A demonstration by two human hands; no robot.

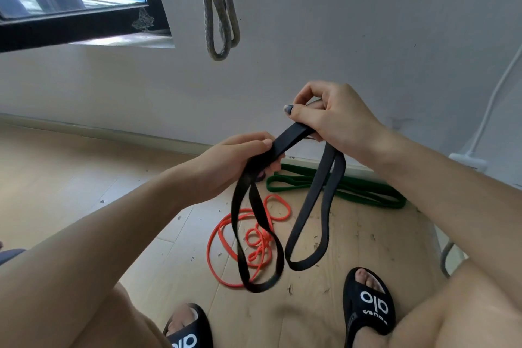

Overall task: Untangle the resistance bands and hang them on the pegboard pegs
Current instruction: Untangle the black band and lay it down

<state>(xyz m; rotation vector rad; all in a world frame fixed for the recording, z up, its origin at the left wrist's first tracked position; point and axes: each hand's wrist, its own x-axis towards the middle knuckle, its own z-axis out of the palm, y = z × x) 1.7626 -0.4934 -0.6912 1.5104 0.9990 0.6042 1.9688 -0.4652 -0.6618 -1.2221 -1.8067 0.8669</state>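
Your left hand (pixel 240 161) curls its fingers round the black band (pixel 291 135), thumb pressed on top. On the floor (pixel 84 178) below lies the tangled orange band (pixel 254 237), with two black loops hanging in front of it. Above, a grey band (pixel 220 22) hangs on the wall. Your right hand (pixel 336 116) pinches the black band's other end, fingers curled. The green band (pixel 361 189) lies folded by the wall.
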